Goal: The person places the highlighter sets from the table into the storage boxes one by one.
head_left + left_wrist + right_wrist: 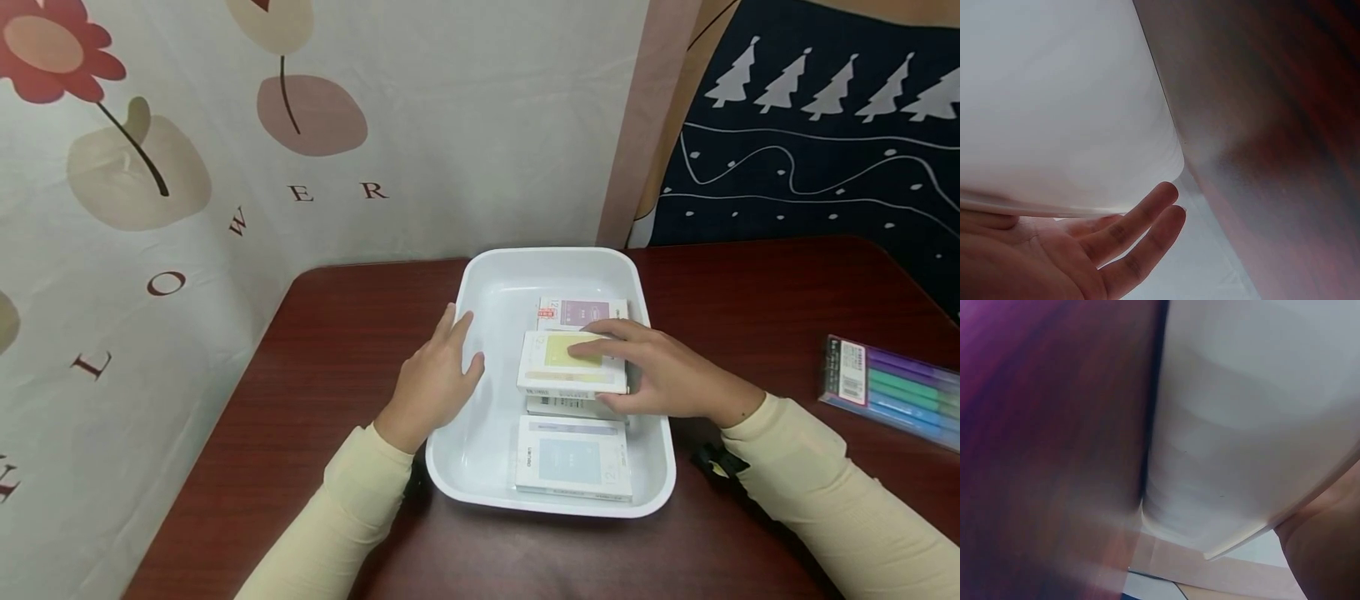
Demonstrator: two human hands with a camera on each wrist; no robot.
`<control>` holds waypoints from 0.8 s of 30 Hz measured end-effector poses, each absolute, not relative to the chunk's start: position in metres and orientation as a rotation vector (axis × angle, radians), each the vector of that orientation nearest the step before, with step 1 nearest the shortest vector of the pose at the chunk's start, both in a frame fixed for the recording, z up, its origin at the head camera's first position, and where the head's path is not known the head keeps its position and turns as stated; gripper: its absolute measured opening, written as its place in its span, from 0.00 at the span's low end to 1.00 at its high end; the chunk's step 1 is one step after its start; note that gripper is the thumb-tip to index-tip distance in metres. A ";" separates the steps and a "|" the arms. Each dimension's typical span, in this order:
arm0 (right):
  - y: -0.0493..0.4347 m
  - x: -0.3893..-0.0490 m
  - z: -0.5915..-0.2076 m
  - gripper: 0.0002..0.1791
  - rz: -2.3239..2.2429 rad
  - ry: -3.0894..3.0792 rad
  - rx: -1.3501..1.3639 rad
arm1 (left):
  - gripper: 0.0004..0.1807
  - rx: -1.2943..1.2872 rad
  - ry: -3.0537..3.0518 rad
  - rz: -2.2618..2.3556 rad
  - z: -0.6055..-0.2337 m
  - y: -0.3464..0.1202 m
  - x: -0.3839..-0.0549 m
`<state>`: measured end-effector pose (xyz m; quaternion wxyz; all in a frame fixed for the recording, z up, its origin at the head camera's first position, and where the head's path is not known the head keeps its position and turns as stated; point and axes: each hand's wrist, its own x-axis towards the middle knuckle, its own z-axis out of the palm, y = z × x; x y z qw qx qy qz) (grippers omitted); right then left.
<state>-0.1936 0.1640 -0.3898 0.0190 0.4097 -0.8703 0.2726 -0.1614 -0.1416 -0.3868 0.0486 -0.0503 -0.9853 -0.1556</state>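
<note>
A white plastic tray holds several flat, white cardboard boxes along its right half. My right hand reaches over the tray's right rim and grips a box with a yellow panel, fingers across its top and thumb by its near right corner. Partly hidden under that one is a box with a barcode. Behind lies a box with a purple panel; nearest me is one with a pale blue panel. My left hand rests at the tray's left rim, fingers extended. The left wrist view shows its fingers beside the tray wall.
On the dark red wooden table, a clear pack of purple, green and blue pens lies to the right. A flower-printed cloth hangs behind, next to a dark cloth with white trees.
</note>
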 end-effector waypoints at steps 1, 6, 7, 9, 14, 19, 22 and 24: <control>0.164 -0.194 -0.390 0.32 0.844 -2.700 1.275 | 0.32 -0.153 -3.003 -0.476 -0.387 -0.142 -0.161; 0.164 -0.194 -0.390 0.32 0.844 -2.702 1.278 | 0.32 -0.155 -3.000 -0.481 -0.387 -0.142 -0.161; 0.164 -0.194 -0.390 0.32 0.845 -2.705 1.278 | 0.33 -0.154 -3.002 -0.483 -0.387 -0.142 -0.161; 0.164 -0.194 -0.391 0.32 0.848 -2.714 1.274 | 0.33 -0.152 -3.006 -0.487 -0.387 -0.142 -0.161; 0.164 -0.194 -0.390 0.31 0.844 -2.734 1.263 | 0.33 -0.148 -3.010 -0.492 -0.386 -0.142 -0.161; 0.163 -0.194 -0.390 0.31 0.829 -2.735 1.264 | 0.33 -0.147 -3.009 -0.480 -0.386 -0.142 -0.161; 0.163 -0.194 -0.390 0.31 0.826 -2.738 1.265 | 0.33 -0.147 -3.010 -0.481 -0.387 -0.142 -0.161; 0.163 -0.194 -0.389 0.30 0.829 -2.744 1.264 | 0.33 -0.147 -3.010 -0.482 -0.387 -0.142 -0.161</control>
